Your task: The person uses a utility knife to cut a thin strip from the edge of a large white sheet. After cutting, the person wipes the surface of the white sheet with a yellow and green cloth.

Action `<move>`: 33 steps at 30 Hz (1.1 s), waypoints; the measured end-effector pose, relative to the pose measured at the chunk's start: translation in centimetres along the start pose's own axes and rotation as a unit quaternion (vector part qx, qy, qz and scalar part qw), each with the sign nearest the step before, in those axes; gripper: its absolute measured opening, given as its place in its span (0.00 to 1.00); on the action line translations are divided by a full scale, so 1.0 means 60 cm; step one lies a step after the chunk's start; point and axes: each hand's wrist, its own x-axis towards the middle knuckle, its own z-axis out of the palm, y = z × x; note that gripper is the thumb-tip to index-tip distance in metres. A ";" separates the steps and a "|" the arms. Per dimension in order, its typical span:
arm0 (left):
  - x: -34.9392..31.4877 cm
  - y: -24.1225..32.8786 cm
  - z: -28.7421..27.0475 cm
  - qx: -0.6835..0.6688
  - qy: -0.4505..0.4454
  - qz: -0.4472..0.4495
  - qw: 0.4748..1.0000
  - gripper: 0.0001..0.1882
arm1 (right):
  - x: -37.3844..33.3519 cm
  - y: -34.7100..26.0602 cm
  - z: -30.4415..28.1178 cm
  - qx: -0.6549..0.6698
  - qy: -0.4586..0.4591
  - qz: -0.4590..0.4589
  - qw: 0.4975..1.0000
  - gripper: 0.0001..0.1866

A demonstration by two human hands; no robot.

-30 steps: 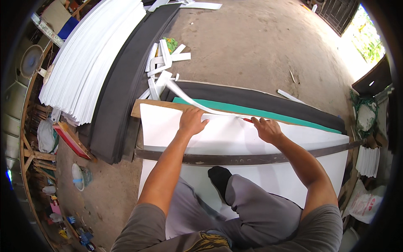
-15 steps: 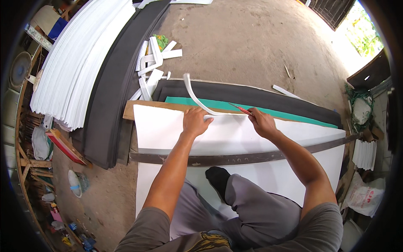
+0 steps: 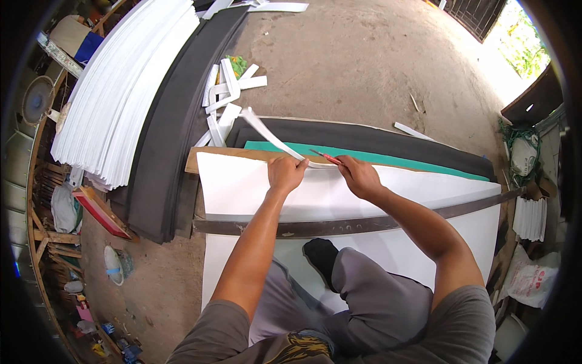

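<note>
At white sheet, right fingers gripping knife, left fingers pinching strip, bag rightward, contents hidden

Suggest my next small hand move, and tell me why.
I'd probably angle the red-handled knife in your right hand away from your left hand: its exposed blade points leftward, close to that hand's fingers, near where the white strip curls up.

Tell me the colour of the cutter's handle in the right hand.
Red handle, shown best in the head view.
</note>
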 end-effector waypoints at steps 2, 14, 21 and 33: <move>0.002 0.011 -0.002 0.013 -0.006 -0.012 1.000 0.27 | -0.021 0.018 0.005 -0.052 0.030 -0.069 0.996 0.14; 0.002 0.008 0.007 0.002 0.015 -0.023 1.000 0.26 | -0.045 0.020 0.012 -0.208 0.052 -0.184 0.959 0.17; 0.003 0.016 0.002 -0.009 -0.009 -0.049 0.999 0.26 | -0.038 0.011 0.024 -0.234 0.026 -0.178 0.955 0.20; 0.004 0.013 0.019 0.008 0.021 -0.042 0.999 0.23 | -0.056 0.038 -0.037 -0.348 -0.130 -0.070 0.926 0.24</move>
